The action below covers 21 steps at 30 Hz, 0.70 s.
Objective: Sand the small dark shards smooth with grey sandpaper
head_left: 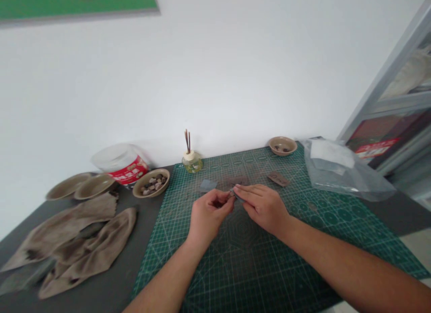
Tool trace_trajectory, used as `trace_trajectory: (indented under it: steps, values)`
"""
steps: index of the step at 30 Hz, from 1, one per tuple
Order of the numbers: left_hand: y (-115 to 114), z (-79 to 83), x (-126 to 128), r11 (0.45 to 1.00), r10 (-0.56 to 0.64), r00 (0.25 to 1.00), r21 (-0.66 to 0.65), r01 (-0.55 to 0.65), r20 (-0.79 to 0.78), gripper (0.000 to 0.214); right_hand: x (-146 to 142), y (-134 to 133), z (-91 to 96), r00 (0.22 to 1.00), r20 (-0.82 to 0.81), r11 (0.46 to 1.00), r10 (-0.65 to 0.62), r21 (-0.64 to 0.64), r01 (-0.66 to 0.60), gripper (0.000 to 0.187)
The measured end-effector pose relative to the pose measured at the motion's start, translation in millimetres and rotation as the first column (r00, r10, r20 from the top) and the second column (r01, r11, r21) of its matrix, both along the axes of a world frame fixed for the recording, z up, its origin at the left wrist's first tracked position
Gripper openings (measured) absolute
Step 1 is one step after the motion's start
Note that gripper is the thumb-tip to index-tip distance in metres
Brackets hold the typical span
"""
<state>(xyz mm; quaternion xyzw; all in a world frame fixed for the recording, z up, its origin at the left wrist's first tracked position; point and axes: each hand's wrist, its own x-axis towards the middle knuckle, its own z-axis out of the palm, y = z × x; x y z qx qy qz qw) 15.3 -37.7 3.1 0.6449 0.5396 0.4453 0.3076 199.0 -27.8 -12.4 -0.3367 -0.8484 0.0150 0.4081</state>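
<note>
Over the middle of the green cutting mat (202, 268), my two hands meet at the fingertips. My left hand (210, 214) is closed in a pinch on something small, mostly hidden by the fingers. My right hand (264, 207) presses a small grey piece of sandpaper (238, 197) against it, thumb below and fingers above. Just beyond the hands lie a grey-blue sandpaper square (208, 185) and a brownish worn piece (237, 180). Another brown, curled piece (278, 178) rests further right. Fine brown dust marks the mat around them.
A bowl of pebbles (151, 183) stands left of the mat, beside a plastic jar (126, 167) and shallow dishes (96, 186). Stained cloths (90, 250) lie front left. At the back are a reed diffuser (192, 162), a small bowl (283, 146) and a plastic bag (340, 169).
</note>
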Motion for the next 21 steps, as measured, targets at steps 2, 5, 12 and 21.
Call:
trace_trajectory:
  steps: [2, 5, 12, 21]
  values:
    - [-0.9, 0.3, -0.4, 1.0, 0.011, 1.0, 0.011, -0.011, -0.019, 0.018, -2.2, -0.8, 1.5, 1.0, -0.003, 1.0, 0.012, 0.015, -0.012, 0.036]
    - [-2.0, 1.3, -0.4, 1.0, 0.025, 1.0, 0.018, -0.025, 0.006, 0.017, -4.6, -2.4, 3.4, 1.0, -0.028, 1.0, 0.006, 0.012, -0.006, 0.036]
    - [-4.2, 0.5, 3.6, 0.998, 0.051, 0.997, 0.029, -0.052, 0.055, 0.015, -4.0, -2.7, 4.2, 0.993, -0.117, 1.0, 0.018, -0.01, -0.019, 0.036]
    - [-6.9, 3.4, 6.3, 0.998, 0.056, 0.982, 0.016, -0.059, 0.179, 0.017, -6.8, -5.5, 5.2, 0.979, -0.196, 0.968, -0.063, -0.251, 0.012, 0.036]
